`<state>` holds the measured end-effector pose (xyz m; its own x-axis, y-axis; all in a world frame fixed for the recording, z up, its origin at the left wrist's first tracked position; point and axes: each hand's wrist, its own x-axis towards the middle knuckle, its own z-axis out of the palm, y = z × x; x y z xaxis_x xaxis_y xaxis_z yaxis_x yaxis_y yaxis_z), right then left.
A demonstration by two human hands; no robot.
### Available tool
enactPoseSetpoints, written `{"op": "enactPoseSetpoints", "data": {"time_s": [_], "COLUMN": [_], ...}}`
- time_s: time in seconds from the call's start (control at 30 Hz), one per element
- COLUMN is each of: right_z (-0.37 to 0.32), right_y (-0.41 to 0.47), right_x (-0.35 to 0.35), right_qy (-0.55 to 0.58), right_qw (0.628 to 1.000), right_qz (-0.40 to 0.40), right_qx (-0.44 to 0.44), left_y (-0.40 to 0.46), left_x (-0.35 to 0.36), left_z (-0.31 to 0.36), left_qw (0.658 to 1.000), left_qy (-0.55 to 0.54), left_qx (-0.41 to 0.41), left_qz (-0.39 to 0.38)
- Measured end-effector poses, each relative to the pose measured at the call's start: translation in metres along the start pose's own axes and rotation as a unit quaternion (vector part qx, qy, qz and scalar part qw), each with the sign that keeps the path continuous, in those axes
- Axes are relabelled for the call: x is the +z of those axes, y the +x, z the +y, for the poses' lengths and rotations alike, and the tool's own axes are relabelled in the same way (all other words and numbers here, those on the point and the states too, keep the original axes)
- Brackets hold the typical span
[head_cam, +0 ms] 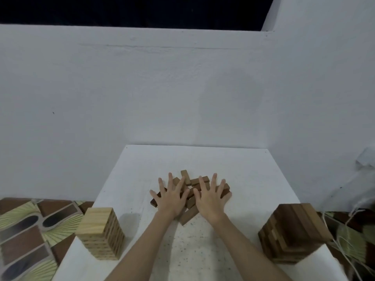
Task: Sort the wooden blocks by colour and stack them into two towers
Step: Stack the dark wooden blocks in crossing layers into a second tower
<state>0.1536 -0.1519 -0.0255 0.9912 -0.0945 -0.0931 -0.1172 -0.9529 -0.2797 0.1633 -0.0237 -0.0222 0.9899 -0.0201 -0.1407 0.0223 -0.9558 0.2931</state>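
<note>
A loose pile of dark brown wooden blocks (187,178) lies at the middle of the white table (253,179). My left hand (172,197) lies flat on the pile's left side, fingers spread and straight. My right hand (211,196) lies flat on its right side, fingers spread the same way. A tall tower of light wooden blocks (101,233) stands near the table's left front edge. A tower of dark wooden blocks (294,232) stands near the right front edge. Much of the pile is hidden under both palms.
A white wall (182,88) rises right behind the table and wraps round on the right. A patterned tile floor (30,230) shows to the left. String and a woven item (353,238) lie past the table's right edge.
</note>
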Motion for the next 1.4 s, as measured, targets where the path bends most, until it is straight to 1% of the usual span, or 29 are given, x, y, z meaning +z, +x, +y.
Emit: {"op": "enactPoseSetpoints", "data": {"time_s": [0.07, 0.2, 0.37, 0.5, 0.63, 0.8, 0.9, 1.0, 1.03, 1.13, 1.23, 1.33, 1.4], "right_z": [-0.003, -0.003, 0.003, 0.009, 0.017, 0.027, 0.033, 0.04, 0.041, 0.042, 0.041, 0.038, 0.034], "right_y": [0.011, 0.02, 0.014, -0.005, -0.029, -0.061, -0.07, -0.078, -0.082, -0.099, -0.121, -0.139, -0.149], "right_x": [0.006, 0.015, 0.025, 0.031, 0.03, 0.027, 0.022, 0.017, 0.015, 0.012, 0.013, 0.018, 0.023], "right_qy": [-0.017, -0.031, -0.016, 0.004, -0.005, -0.015, -0.021, 0.004, 0.022, 0.087, 0.16, 0.21, 0.218], "right_qw": [1.0, 0.999, 1.0, 0.999, 0.999, 0.998, 0.997, 0.996, 0.996, 0.99, 0.977, 0.965, 0.962], "right_qz": [-0.014, -0.022, -0.005, 0.017, 0.018, 0.003, -0.028, -0.036, -0.032, 0.002, 0.083, 0.116, 0.127], "right_qx": [-0.005, -0.015, -0.022, -0.036, -0.047, -0.066, -0.071, -0.082, -0.086, -0.108, -0.116, -0.103, -0.103], "left_y": [0.011, 0.021, 0.005, -0.013, -0.043, -0.076, -0.09, -0.099, -0.101, -0.102, -0.105, -0.107, -0.11], "left_x": [0.002, 0.007, 0.023, 0.031, 0.037, 0.044, 0.046, 0.033, 0.027, 0.015, 0.008, 0.004, 0.0], "left_z": [0.001, 0.002, 0.002, 0.003, 0.008, 0.013, 0.016, 0.017, 0.015, -0.004, -0.027, -0.039, -0.042], "left_qw": [1.0, 0.997, 0.997, 0.999, 0.999, 0.998, 1.0, 0.997, 0.996, 0.988, 0.968, 0.951, 0.95], "left_qy": [0.011, 0.043, 0.067, 0.037, 0.031, 0.016, 0.013, -0.064, -0.09, -0.152, -0.239, -0.298, -0.306], "left_qx": [0.013, 0.044, 0.041, 0.029, 0.025, 0.002, 0.002, 0.0, -0.001, -0.01, -0.04, -0.064, -0.063], "left_qz": [-0.021, -0.037, -0.008, 0.01, 0.018, 0.058, -0.003, -0.033, -0.03, 0.019, 0.071, 0.049, 0.022]}}
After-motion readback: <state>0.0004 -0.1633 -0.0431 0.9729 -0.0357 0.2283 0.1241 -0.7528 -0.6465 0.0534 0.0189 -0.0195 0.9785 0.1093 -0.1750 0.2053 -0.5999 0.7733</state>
